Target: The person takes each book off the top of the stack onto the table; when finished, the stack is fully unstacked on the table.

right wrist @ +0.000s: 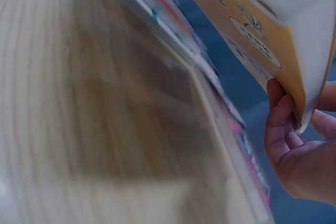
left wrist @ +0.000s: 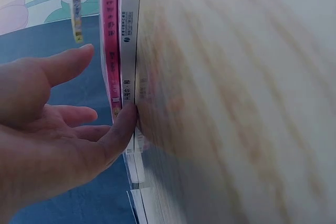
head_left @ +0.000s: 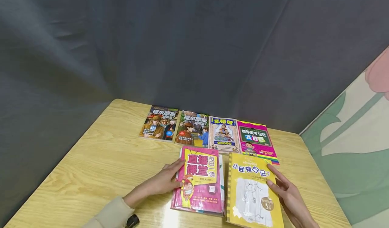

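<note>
— What are your hands on?

— My left hand (head_left: 164, 182), fingers straight and relaxed, rests against the left edge of the pink book (head_left: 199, 180); its thumb touches the stack's spines in the left wrist view. My right hand (head_left: 287, 194) grips the right edge of the yellow diary book (head_left: 253, 191), which is lifted off the table in the right wrist view.

— And around them?

— At twelve o'clock, four books lie in a row on the wooden table (head_left: 100, 167): two detective books (head_left: 174, 125), a cream-covered book (head_left: 224, 134), a magenta book (head_left: 256, 140).
</note>
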Demonstrator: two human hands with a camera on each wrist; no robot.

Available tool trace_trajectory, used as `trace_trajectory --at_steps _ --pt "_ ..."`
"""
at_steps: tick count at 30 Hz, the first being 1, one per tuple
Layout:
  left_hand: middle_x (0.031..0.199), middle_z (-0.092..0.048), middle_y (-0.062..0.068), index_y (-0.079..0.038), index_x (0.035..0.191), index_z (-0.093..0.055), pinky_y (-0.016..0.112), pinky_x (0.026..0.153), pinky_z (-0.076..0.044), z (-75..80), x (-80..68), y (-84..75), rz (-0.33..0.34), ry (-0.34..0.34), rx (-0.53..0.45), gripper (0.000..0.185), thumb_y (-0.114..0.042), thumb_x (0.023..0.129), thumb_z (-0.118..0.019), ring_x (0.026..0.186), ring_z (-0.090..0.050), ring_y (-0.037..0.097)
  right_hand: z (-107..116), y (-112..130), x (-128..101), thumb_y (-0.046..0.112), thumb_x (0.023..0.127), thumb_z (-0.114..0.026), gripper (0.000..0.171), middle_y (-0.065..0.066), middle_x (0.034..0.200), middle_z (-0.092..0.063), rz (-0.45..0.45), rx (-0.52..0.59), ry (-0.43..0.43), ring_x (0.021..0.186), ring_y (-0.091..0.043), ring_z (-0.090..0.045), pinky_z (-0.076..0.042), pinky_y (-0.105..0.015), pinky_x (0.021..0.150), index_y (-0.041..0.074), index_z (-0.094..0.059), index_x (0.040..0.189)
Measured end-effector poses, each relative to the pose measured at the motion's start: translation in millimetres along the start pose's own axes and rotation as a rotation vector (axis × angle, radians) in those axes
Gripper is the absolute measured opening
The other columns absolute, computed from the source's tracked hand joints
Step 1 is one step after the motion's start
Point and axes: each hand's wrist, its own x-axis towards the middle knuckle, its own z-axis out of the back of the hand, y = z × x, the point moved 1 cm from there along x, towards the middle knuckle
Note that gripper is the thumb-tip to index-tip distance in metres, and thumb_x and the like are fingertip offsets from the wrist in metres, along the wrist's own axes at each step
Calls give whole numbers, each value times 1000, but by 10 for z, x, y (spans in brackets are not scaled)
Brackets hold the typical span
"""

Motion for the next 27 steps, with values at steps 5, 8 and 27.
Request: trace_trajectory --at_steps 5,8,27 --pt "158 -17 19 -4 152 -23 61 109 -26 7 -19 -4 6 -2 -5 77 -28 92 -64 137 -26 43 60 -128 115 26 97 -59 67 -16 139 -45 -29 -12 18 105 -24 -61 -55 -38 84 32 -24 153" --pt "158 -17 19 -4 152 -24 61 110 -25 -4 -16 8 6 -7 -2 77 -30 92 -64 137 -26 43 96 -184 198 26 97 -59 68 -16 136 -50 -12 -49 52 105 -24 -62 -56 -37 82 27 -23 154" --pt "158 -17 16 -5 152 -25 62 110 -24 -5 14 -4 23 -9 -3 79 -35 91 -65 138 -25 43 126 -225 473 27 95 -62 67 -14 107 -63 88 -468 13 81 -20 -57 -49 -26 65 12 -30 152"
